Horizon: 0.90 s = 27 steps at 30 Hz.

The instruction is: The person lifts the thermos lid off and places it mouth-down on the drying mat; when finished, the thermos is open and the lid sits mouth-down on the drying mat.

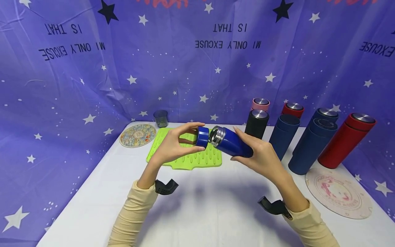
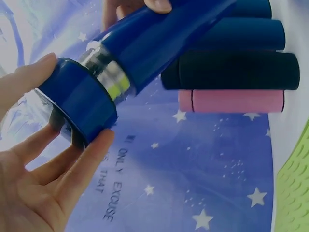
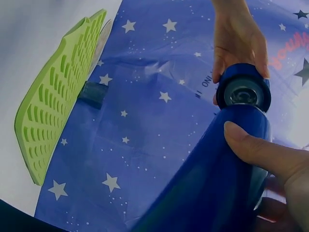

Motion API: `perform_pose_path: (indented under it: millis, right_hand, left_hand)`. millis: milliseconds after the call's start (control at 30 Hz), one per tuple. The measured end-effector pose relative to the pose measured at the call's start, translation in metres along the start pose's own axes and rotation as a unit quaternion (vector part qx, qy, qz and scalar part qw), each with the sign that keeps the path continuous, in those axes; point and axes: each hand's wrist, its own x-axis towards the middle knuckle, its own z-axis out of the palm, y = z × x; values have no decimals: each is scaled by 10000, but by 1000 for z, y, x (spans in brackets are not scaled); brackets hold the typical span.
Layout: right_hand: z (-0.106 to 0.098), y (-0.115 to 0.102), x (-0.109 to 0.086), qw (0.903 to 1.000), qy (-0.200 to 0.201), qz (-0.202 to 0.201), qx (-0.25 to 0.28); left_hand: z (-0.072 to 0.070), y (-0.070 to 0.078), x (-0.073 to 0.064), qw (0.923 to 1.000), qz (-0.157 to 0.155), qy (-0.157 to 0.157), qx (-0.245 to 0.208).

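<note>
Pinching the cap (image 1: 202,137) between thumb and fingers, the left hand (image 1: 171,145) faces the bare neck (image 1: 217,136) of a tilted bottle (image 1: 232,142) gripped by the right hand (image 1: 263,155).

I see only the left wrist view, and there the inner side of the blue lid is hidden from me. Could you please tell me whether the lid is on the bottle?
Observer: It is off. The right wrist view shows the inside of the blue lid, facing the blue bottle.
Operator: Thank you. What stands behind the green mat, please?
Observer: In the head view, a dark see-through cup, near its far left corner.
Operator: And which bottle colour do I miss?
Observer: Red. The head view shows two red bottles on the right.
</note>
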Motion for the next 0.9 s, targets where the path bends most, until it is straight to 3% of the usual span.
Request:
perform_pose_path:
  millis: [200,367,500,633,900]
  right_hand:
    - [5,4,5,9980,105,399,484]
    - [11,10,7,9917,179,827,966]
    - [17,15,7,9864,192,1157,1148]
    - [24,19,7,9801,229,1411,1381]
    - [38,24,17,9701,576,1400,1898]
  left_hand:
    - [-22,2,-10,9987,44,-43,506]
    - [-45,-10,-15,9921,-451,-184,1158]
    - [-63,-35,-10,9827,-1086,-109,1495]
    - [-78,-66,-6,9669,-1693,178,1899]
    - [-98,-123,-4,9436,-2449,425,2188]
